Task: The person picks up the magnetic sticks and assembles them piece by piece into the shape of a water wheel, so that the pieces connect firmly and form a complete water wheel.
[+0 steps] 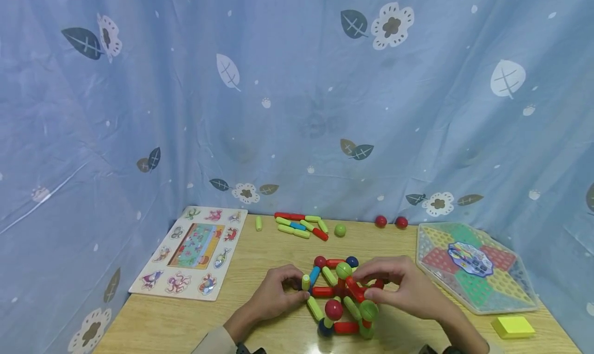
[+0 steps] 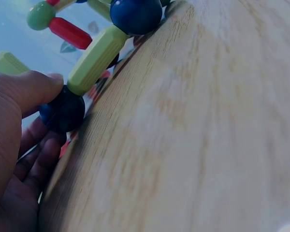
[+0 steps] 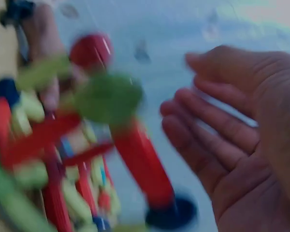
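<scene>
On the table stands a frame of colored rods and balls, with red rods, light-green rods, dark blue balls, red balls and green balls. At its left corner my left hand pinches a dark blue ball between thumb and fingers. A light-green rod runs from that ball to another one. My right hand is at the frame's right side, fingers spread apart. In the right wrist view its fingers are beside a blurred red rod, not around it.
Loose rods, a green ball and two red balls lie at the back. A picture puzzle board is on the left. At right are a clear-lidded patterned box and a yellow block. A blue curtain hangs behind.
</scene>
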Available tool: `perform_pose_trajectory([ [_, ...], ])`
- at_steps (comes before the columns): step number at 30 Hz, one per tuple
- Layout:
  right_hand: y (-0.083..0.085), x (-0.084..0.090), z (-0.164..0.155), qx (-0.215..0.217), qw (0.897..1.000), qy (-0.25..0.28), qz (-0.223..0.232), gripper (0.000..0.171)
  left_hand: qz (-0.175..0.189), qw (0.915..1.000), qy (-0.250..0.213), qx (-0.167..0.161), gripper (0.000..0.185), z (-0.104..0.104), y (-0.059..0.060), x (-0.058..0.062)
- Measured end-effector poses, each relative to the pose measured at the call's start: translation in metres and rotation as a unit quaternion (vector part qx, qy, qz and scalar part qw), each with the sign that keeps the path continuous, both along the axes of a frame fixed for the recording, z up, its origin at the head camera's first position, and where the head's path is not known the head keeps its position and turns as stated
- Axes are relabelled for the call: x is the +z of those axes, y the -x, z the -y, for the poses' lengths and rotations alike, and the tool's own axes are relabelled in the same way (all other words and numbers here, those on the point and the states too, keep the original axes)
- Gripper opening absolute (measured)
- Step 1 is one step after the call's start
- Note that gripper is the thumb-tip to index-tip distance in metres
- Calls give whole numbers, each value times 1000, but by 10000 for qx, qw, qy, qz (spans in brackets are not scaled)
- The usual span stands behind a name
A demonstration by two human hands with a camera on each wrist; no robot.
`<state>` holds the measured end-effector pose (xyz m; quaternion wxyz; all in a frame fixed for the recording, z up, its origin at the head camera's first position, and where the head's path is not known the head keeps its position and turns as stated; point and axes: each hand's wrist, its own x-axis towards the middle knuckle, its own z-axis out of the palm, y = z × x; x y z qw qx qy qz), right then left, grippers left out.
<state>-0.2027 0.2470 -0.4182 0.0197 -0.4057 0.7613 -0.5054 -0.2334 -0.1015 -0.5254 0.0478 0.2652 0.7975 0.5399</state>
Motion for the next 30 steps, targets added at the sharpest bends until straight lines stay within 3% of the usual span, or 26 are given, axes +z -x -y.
perform_pose_trajectory([
  [5,26,-17,-58,-638,9943,677,525,35,-26,10000,-13,57,17,1,0,0],
  [8,42,-30,-91,-1128,9884,779,656,34,-16,10000,-17,57,16,3,-1,-1],
  [14,74,-51,-138,-1669,9759,991,996,38,27,10000,12,60,16,4,0,-2],
  [19,100,-60,-154,-2455,9644,359,914,41,50,10000,-26,29,17,4,0,-4],
  [24,123,-67,-158,-3125,9437,-368,1023,51,47,10000,-51,-7,17,3,0,-4],
  [30,146,-67,-156,-3526,9236,-885,1214,60,21,10000,-78,-54,18,0,1,-2],
])
